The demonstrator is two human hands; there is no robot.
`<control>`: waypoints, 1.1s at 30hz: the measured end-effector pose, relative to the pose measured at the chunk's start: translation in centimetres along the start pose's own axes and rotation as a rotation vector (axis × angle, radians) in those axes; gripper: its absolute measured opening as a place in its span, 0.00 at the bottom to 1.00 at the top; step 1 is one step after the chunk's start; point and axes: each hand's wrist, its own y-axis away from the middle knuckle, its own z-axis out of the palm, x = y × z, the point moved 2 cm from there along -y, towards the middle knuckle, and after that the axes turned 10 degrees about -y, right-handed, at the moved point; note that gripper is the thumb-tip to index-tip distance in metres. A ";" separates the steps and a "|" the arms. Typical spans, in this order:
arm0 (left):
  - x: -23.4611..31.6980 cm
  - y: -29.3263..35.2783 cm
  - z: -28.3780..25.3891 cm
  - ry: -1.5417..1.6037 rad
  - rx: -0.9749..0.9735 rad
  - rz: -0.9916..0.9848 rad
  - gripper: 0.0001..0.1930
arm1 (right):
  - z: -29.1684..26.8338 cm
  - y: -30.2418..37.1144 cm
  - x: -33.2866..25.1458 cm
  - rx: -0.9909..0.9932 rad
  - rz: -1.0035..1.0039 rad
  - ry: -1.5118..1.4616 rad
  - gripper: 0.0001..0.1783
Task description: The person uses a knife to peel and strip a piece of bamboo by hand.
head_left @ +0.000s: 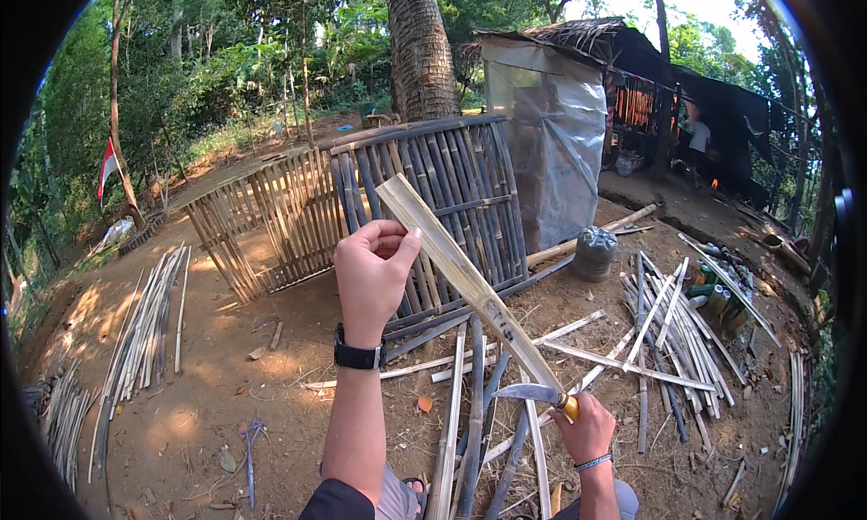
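A long split bamboo strip slants from the upper left down to the right in front of me, its pale hollow side showing. My left hand, closed with thumb and curled fingers at its upper part, grips the strip's left edge. My right hand is wrapped round the yellowish handle of a knife. The knife's curved blade points left and crosses the strip's lower end; whether it cuts in is too small to tell. Below, several bamboo poles and slats lie between my legs.
Dark and pale bamboo slat panels lean ahead by a palm trunk. Bamboo slat piles lie left and right. A filled plastic bag stands near a plastic-sheeted shelter. Another person is far right.
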 end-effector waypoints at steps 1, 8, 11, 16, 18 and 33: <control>-0.3 0.0 0.0 -0.004 -0.001 -0.004 0.08 | 0.0 0.0 0.0 0.001 0.005 0.000 0.21; -0.3 -0.3 -0.3 0.011 -0.095 -0.044 0.09 | -0.4 -0.2 0.0 0.025 0.021 0.003 0.20; -0.6 -0.4 -0.4 0.000 -0.124 -0.096 0.08 | -0.3 -0.3 0.0 0.022 0.026 0.008 0.20; -0.7 -0.3 -0.4 0.043 -0.146 -0.064 0.08 | -0.1 -0.3 0.2 0.022 0.024 -0.003 0.20; -0.7 -0.3 -0.4 0.047 -0.153 -0.059 0.08 | -0.1 -0.2 0.1 0.021 0.026 -0.003 0.20; -1.3 -0.7 0.2 -0.003 -0.033 0.033 0.11 | -0.1 -0.1 -0.1 0.011 0.024 0.006 0.21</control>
